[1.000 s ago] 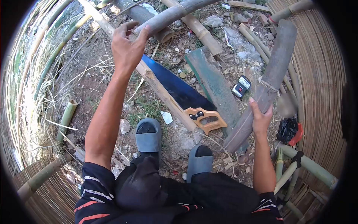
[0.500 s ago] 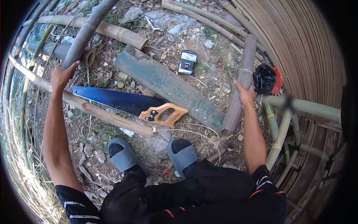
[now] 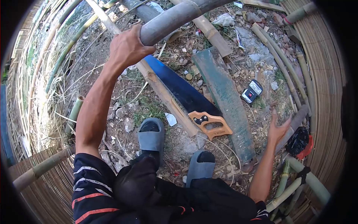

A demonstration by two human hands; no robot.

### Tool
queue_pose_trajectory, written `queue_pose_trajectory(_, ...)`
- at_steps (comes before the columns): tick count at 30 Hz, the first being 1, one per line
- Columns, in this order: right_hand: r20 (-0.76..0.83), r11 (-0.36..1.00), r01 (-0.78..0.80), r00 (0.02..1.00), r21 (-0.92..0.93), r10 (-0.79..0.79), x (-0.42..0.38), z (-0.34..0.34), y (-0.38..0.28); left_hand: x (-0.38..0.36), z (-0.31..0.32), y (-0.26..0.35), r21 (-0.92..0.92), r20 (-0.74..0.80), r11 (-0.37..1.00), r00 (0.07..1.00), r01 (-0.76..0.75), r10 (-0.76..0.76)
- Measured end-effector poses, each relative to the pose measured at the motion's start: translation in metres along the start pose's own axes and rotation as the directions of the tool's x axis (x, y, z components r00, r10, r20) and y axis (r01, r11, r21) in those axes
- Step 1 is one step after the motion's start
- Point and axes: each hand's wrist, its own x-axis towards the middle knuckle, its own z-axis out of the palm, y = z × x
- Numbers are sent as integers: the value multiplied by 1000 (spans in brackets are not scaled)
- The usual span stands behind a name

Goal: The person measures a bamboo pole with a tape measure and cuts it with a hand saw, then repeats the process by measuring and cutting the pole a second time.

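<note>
My left hand (image 3: 128, 46) is wrapped round the near end of a thick grey bamboo pole (image 3: 175, 20), raised above the ground at the top of the view. Lower right, my right hand (image 3: 279, 131) has its fingers apart, beside a shorter grey-brown bamboo piece (image 3: 298, 118) and partly in front of it. Between my hands lies a handsaw with a dark blue blade (image 3: 179, 84) and a wooden handle (image 3: 212, 125). Its handle overlaps the edge of a worn green plank (image 3: 229, 95).
A black-and-white battery pack (image 3: 252, 91) lies right of the plank. A peeled pole (image 3: 167, 100) runs beside the saw. Black and red plastic bags (image 3: 298, 143) sit near tied green bamboo (image 3: 309, 179). Split-bamboo screening (image 3: 328, 67) stands at right. Wood chips litter the ground.
My left hand has raised the bamboo pole closer to the camera. My right hand has let go of the shorter bamboo piece and opened. The view has turned, shifting the ground items rightward.
</note>
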Motion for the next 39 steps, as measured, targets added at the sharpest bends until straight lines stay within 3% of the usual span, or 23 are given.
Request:
queue_pose_trajectory(2,-21,996,87,996,-7,-87,1,13,-13,-48,-12,-11,79,-92,995,994,-58,65)
queue_pose_trajectory(4,-4,966,219,975,137,-220,-8,11,-54,-104,-17,-35,3,-165,999,986,38,-37)
queue_pose_trajectory(6,46,957,197,976,215,-211,-12,12,-82,-158,-17,-70,135,-158,980,979,148,-126)
queue_pose_trajectory(9,22,901,314,942,299,-335,-16,24,-117,-230,9,-156,204,-247,945,947,257,-204)
queue_pose_trajectory(14,63,810,425,870,404,-488,-32,51,-181,-303,58,-289,178,-546,851,769,495,-333)
queue_pose_trajectory(16,59,744,489,817,455,-573,-46,55,-216,-308,55,-293,120,-515,841,758,527,-401)
queue_pose_trajectory(17,70,730,494,805,472,-589,-53,57,-230,-303,33,-268,-51,-462,786,683,617,-566)
queue_pose_trajectory(18,71,708,507,787,491,-613,-59,58,-242,-311,34,-281,-56,-471,765,658,642,-587)
queue_pose_trajectory(20,74,638,513,743,575,-665,-73,62,-258,-329,35,-309,-478,-399,606,458,636,-795)
queue_pose_trajectory(21,72,618,533,721,577,-689,-80,61,-265,-328,24,-296,-752,-238,410,368,516,-899)
queue_pose_trajectory(22,78,616,528,719,585,-691,-85,60,-267,-336,29,-306,-747,-242,410,361,523,-901)
queue_pose_trajectory(24,127,582,561,647,589,-752,-92,57,-267,-350,58,-339,-984,30,24,291,179,-956)
queue_pose_trajectory(25,145,585,535,650,609,-746,-96,57,-267,-351,69,-348,-985,32,20,293,172,-956)
queue_pose_trajectory(28,188,602,493,654,629,-732,-101,58,-257,-341,94,-361,-883,65,44,216,467,-974)
queue_pose_trajectory(31,224,635,466,669,616,-709,-101,57,-248,-343,97,-354,-926,134,-49,204,375,-970)
queue_pose_trajectory(36,242,671,450,694,589,-678,-94,52,-241,-357,111,-377,-953,76,7,262,302,-962)
queue_pose_trajectory(38,202,658,429,722,619,-661,-83,53,-232,-357,113,-383,-935,81,-1,212,354,-974)
queue_pose_trajectory(39,205,700,439,747,563,-633,-75,54,-225,-362,123,-397,-952,64,6,216,307,-974)
